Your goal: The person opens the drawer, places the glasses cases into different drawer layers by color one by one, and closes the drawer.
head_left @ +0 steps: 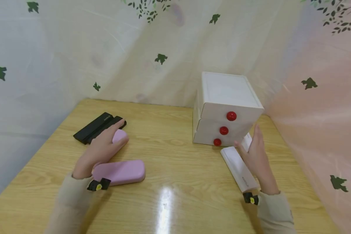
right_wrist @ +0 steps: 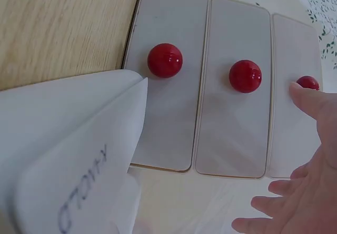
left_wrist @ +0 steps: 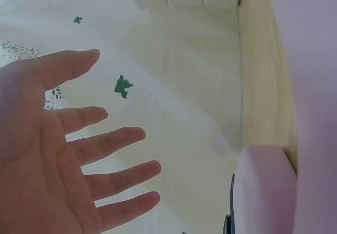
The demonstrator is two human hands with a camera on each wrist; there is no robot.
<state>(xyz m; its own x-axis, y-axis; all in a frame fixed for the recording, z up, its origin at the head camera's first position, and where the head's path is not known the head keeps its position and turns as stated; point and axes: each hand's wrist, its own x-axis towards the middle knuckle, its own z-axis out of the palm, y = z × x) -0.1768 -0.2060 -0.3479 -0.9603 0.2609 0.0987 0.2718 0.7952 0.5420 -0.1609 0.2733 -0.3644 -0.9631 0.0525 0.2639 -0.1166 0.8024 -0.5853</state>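
My left hand (head_left: 103, 144) has its fingers spread with nothing in the palm, as the left wrist view shows. In the head view it overlaps one pink case (head_left: 120, 134), and a second, long pink case (head_left: 125, 172) lies just below its wrist. Two slim black cases (head_left: 91, 128) are beyond the fingers. On the other side, my right hand (head_left: 256, 159) is raised with fingers extended and holds nothing. Beside it lies a long white case (head_left: 237, 167) with small lettering, and another white piece (head_left: 247, 141) shows partly behind the thumb.
A white box with three stacked drawers (head_left: 234, 89) stands at the back right, each front bearing a round red knob (head_left: 231, 116). The wooden table (head_left: 175, 156) meets a pale curtain (head_left: 134, 65) with green leaf prints behind and at the sides.
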